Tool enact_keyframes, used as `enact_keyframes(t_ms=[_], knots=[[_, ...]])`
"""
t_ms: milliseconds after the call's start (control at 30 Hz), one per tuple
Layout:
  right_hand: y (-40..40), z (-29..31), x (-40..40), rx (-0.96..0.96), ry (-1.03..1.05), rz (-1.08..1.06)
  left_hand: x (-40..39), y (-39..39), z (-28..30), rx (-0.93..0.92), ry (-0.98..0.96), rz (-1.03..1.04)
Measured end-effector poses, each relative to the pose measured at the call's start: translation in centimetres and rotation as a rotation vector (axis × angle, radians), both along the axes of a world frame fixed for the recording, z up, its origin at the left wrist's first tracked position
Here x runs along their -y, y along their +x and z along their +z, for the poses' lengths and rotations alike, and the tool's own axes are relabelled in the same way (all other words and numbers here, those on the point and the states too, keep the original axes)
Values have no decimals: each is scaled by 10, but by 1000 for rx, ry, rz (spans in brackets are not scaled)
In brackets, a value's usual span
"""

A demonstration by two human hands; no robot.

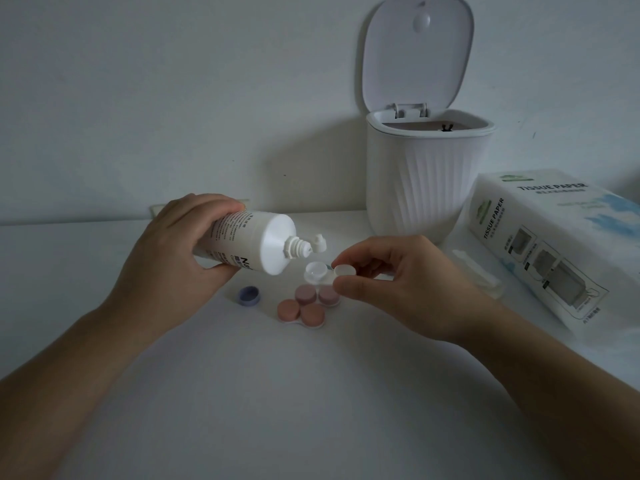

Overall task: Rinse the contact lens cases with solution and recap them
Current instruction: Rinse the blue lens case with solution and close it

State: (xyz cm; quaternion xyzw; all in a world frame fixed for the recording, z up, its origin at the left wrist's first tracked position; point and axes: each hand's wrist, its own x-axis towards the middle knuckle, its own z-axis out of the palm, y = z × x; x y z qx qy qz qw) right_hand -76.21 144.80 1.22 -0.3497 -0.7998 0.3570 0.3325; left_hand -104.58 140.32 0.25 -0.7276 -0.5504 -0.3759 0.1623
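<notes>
We've got the left hand (166,258) gripping the tipped bottle (249,242) over the open case (317,273) on the worktop (311,393), right hand (398,282) pinching its cap (345,270), so oversqueezing probably floods everything.

The scene is dimly and evenly lit, with a cool grey cast over the white table (311,393) and wall (173,81). A soft shadow is thrown left of the open bin (426,181) onto the wall. No glare is seen. Slight wide-angle bending is noticed at the edges, and fine detail is softened
</notes>
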Motion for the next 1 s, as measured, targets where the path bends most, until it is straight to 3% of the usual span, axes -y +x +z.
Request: enact_keyframes(t_ms=[1000], knots=[[0, -2, -2, 7, 12, 38, -4, -2, 0, -110, 34, -16]])
